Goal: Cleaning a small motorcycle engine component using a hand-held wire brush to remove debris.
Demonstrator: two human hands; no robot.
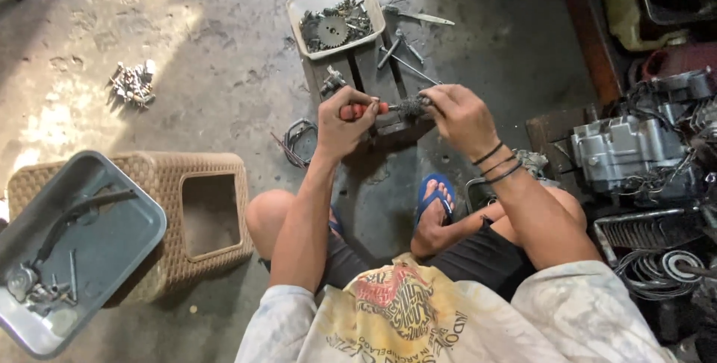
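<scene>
My left hand (pixel 345 119) is closed around the red handle of a screwdriver (pixel 364 109), its shaft pointing right. My right hand (pixel 461 115) grips a small dark greasy metal part (pixel 412 106) at the tool's tip. Both hands are held above a low dark wooden stand (pixel 357 72) on the concrete floor. Black bands circle my right wrist. I sit low, knees apart, one foot in a blue sandal (pixel 435 197) beneath the hands.
A white tub (pixel 299 10) of gears and bolts rests on the stand, with loose tools (pixel 403 53) beside it. A wicker stool (pixel 190 213) carries a grey tray (pixel 112 243) of parts at left. An engine block (pixel 635 146) stands at right. A bolt pile (pixel 133 83) lies far left.
</scene>
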